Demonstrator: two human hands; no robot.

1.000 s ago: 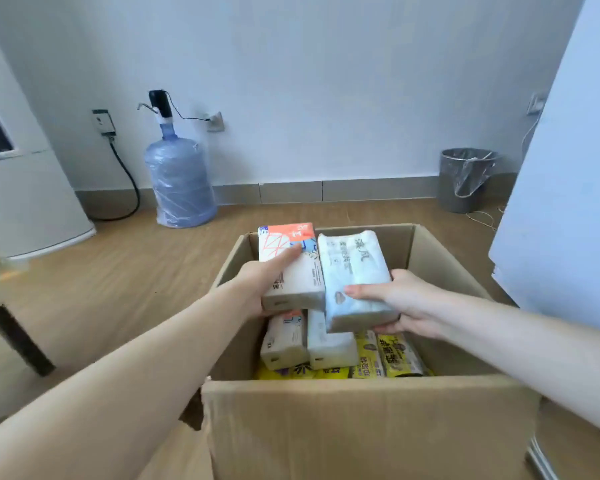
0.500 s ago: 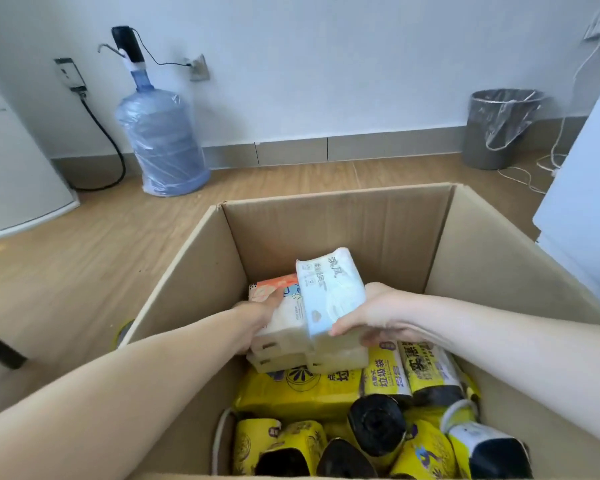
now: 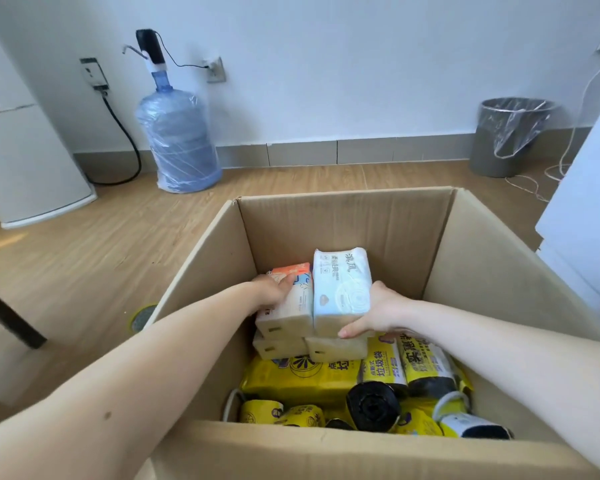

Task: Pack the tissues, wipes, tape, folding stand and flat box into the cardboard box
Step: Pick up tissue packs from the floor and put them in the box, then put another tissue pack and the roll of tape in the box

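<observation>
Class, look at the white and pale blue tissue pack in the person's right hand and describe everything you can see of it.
The white and pale blue tissue pack is a soft, glossy plastic-wrapped block with printed characters and a faint circular pattern. It lies tilted inside the cardboard box, near the far wall. The right hand holds its right side and near end. Its left side presses against the orange-topped tissue pack, and it rests on two more packs below.

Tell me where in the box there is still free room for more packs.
Free: the far part of the box, between the far wall and the tissue packs, and the far right beside them. Crowded: the near half, full of yellow rolls; both hands block the middle.
</observation>
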